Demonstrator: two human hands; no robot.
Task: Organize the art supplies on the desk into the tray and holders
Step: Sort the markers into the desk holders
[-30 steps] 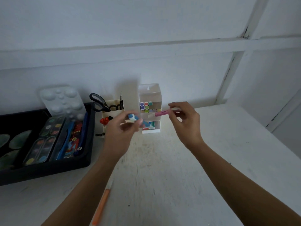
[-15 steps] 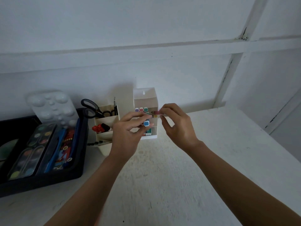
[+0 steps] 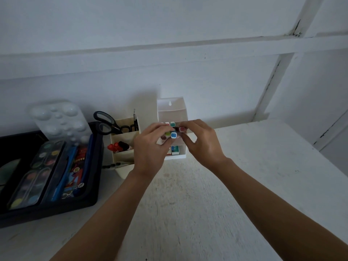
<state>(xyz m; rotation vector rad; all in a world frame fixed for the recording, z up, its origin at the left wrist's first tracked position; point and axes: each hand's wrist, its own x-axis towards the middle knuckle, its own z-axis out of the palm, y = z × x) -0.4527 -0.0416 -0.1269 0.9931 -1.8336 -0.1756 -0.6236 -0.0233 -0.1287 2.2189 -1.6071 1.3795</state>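
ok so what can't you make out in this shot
All head view:
Marker barrels in the white marker box: behind the left hand and right hand.
Either hand's grip: own fingers cover it.
Left end of the black tray: cut by frame edge.
Labels on the small boxes: too small, dim.

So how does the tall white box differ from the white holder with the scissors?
The marker box stands taller, with a top flap; the scissors holder is lower and stepped. The marker box holds markers, coloured caps showing; the scissors holder keeps black scissors. The left hand, pinching a blue-capped marker, and the right hand are at the marker box, not in the scissors holder. Both are white.
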